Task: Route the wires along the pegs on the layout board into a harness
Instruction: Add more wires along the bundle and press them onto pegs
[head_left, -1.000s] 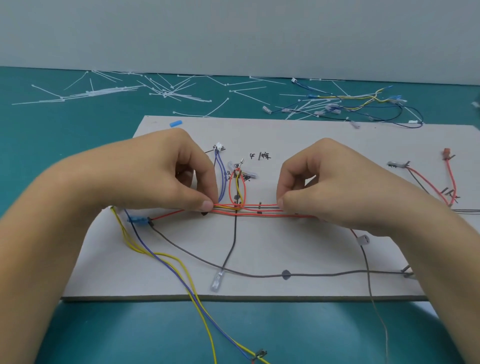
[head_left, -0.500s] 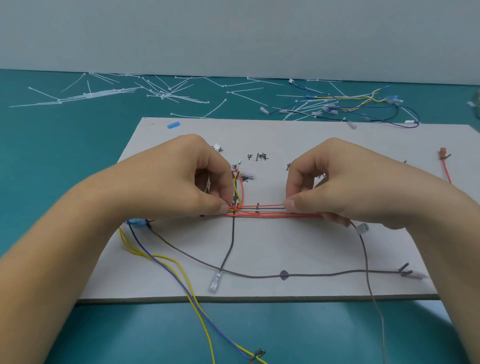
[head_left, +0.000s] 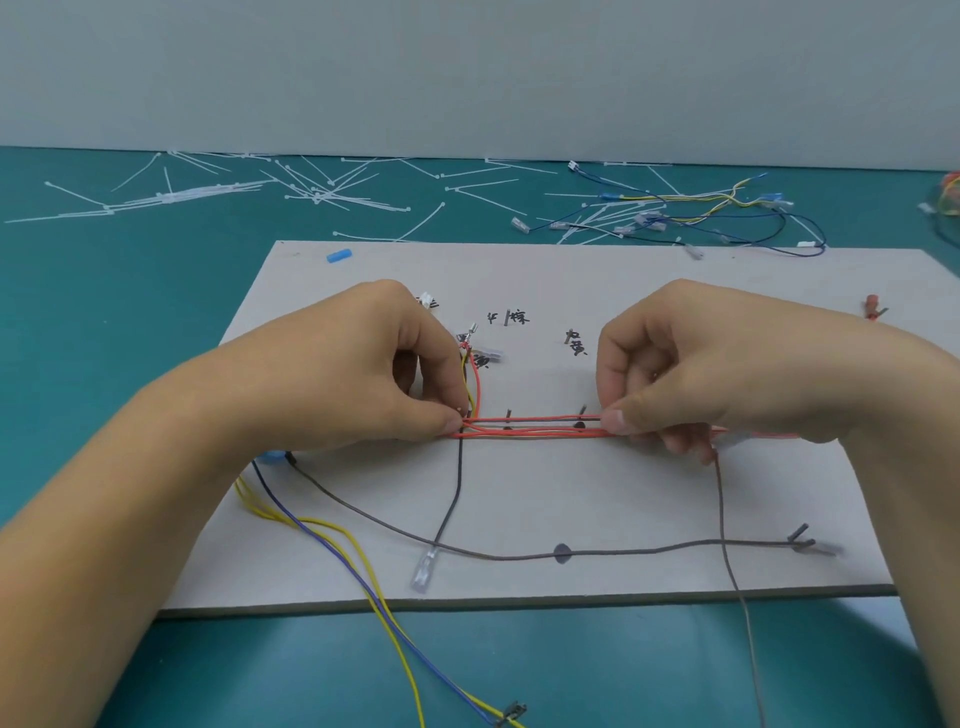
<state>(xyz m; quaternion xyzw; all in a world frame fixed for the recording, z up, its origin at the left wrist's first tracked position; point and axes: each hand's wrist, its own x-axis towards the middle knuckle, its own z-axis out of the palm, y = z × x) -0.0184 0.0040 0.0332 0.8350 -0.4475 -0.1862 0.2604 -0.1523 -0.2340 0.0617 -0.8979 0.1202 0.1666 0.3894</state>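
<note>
Red wires (head_left: 535, 428) run taut and level across mid layout board (head_left: 675, 493), beside two pegs (head_left: 508, 414) | left hand (head_left: 363, 374) knuckles up, thumb and fingers (head_left: 447, 423) curled, pinching the bundle's left end | right hand (head_left: 691, 374) mirrored, pinching its right end | bundle spans the gap between both pinches | board flat on teal desk (head_left: 130, 312)

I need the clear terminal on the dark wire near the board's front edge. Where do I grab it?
Pinch the clear terminal across its long sides, coming down from the front edge of the board. It lies flat there, lengthwise toward you, and the dark wire leaves its far end, so the near end is free.
</note>
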